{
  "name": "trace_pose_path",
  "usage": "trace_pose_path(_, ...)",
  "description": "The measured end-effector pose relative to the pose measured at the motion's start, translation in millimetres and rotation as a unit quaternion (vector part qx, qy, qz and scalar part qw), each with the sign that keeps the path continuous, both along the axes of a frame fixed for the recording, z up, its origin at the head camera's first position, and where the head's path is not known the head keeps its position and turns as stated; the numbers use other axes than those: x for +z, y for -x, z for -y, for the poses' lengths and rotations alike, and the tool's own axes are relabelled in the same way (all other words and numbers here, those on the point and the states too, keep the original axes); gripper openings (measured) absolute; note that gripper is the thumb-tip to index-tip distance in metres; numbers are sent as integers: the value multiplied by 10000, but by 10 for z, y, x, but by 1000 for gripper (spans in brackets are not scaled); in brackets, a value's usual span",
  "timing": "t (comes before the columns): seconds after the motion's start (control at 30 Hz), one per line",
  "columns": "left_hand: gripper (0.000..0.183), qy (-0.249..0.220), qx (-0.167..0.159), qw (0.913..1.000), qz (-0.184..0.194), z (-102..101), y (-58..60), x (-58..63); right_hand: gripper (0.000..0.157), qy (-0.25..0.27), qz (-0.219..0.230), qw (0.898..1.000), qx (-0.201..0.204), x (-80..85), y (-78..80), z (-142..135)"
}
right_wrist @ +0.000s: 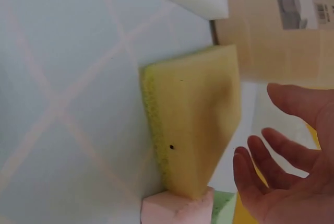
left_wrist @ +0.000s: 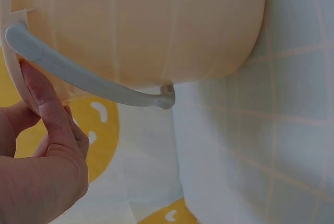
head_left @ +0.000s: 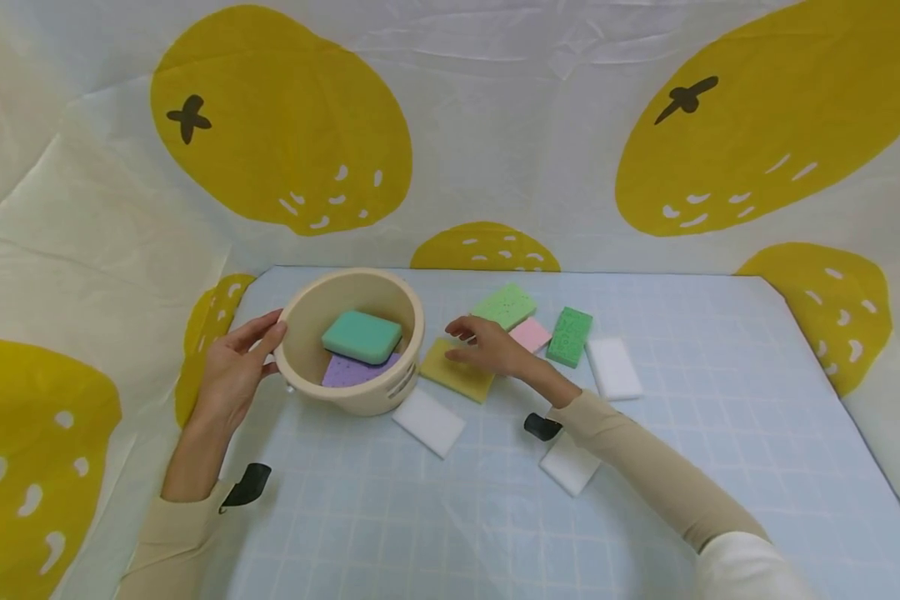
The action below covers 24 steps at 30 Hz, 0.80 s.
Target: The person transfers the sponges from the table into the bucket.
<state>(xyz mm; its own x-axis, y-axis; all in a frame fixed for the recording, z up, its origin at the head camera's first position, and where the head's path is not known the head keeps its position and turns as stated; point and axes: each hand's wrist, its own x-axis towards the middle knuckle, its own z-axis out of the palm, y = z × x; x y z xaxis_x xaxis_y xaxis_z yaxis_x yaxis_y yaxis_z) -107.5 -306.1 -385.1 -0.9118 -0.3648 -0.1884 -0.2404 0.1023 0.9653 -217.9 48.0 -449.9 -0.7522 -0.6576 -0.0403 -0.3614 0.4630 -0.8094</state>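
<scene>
A cream bucket (head_left: 360, 405) stands tilted slightly on the left, holding a teal sponge (head_left: 362, 335) on top of a purple sponge (head_left: 354, 372). My left hand (head_left: 228, 371) pinches the bucket's rim between thumb and fingers, beside the end of the grey handle (left_wrist: 94, 78). Over the yellow sponge (head_left: 450, 375), just right of the bucket, hovers my right hand (head_left: 489, 346). In the right wrist view its fingers are loosely bent, and a gap separates them from the sponge, whose underside has a rough green layer.
Right of the yellow sponge lie a light green sponge (head_left: 506, 306), a pink one (head_left: 531, 335) and a green one (head_left: 570, 337). White sponges rest by the bucket (head_left: 429, 422), at the right (head_left: 614, 368) and under the right forearm (head_left: 570, 462). A fruit-print cloth (head_left: 510, 150) walls the table.
</scene>
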Motion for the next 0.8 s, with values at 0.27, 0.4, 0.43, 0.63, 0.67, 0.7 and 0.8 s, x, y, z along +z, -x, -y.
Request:
trace_pose_path(0.27, 66, -91, -21, 10000, 16, -11, -5, 8, 49, -396, -172, 9989, 199, -83, -17, 13)
trace_pose_path(0.4, 66, -140, -43, 9999, -54, -18, -7, 8, 49, -688, -422, 9962, 323, -88, -35, 12)
trace_pose_path(0.43, 66, -159, -45, 9998, -71, -19, -8, 8, 49, -754, -484, 9954, 347, -87, -38, 13)
trace_pose_path(0.63, 65, -211, -71, 9997, -123, -12, -15, 4, 45, -887, -441, 9947, 270, -99, -39, 38)
trace_pose_path(0.67, 66, -217, -78, 9996, -131, -8, -16, 2, 45, -887, -389, 9950, 230, -97, -41, 42)
trace_pose_path(0.7, 65, -238, -87, 9996, -148, -5, -17, -1, 45, -886, -360, 9952, 197, -89, -46, 45)
trace_pose_path(0.8, 65, -256, -102, 9995, -168, 4, -20, -5, 41, -888, -305, 9955, 132, -42, -54, 48)
